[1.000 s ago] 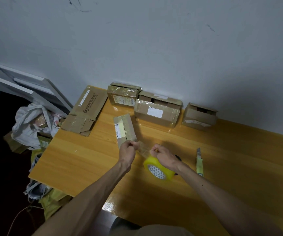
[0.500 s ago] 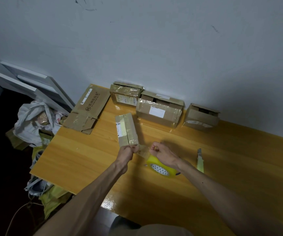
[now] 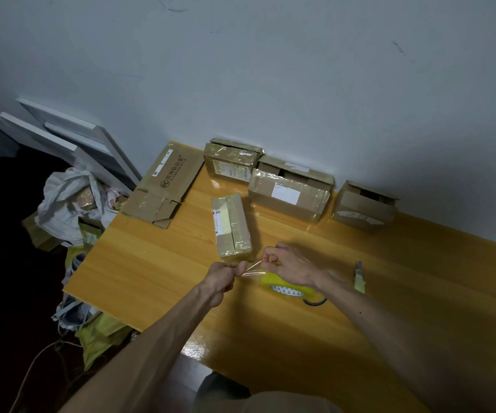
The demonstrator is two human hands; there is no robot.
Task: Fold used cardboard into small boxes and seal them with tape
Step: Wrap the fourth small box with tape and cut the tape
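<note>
Small box [image 3: 232, 228]: lies flat on the table [image 3: 151, 263] just beyond the fingertips of both hands, its top shiny with tape.
Long axis: runs away from the fingers toward the wall, with the far end leaning slightly left. The near short end faces the fingers.
Left hand [image 3: 221, 277]: fingers curled, pinching one end of a clear tape strip [image 3: 251, 271].
Right hand [image 3: 288, 268]: fingers curled, pinching the other end, with the strip stretched taut between the two pinches.
Tape roll [image 3: 285, 286]: yellow, lying under the right fingers. I cannot tell whether the strip joins it.
Done: well past the fingers, by the wall, a labelled box [image 3: 232, 160] and a big box [image 3: 288, 195] look taped.
Left to do: probably the strip goes on the small box's near end. The open box [image 3: 363, 207] is unsealed, and the flat cardboard [image 3: 166, 183], far left of the fingers, is unfolded.
</note>
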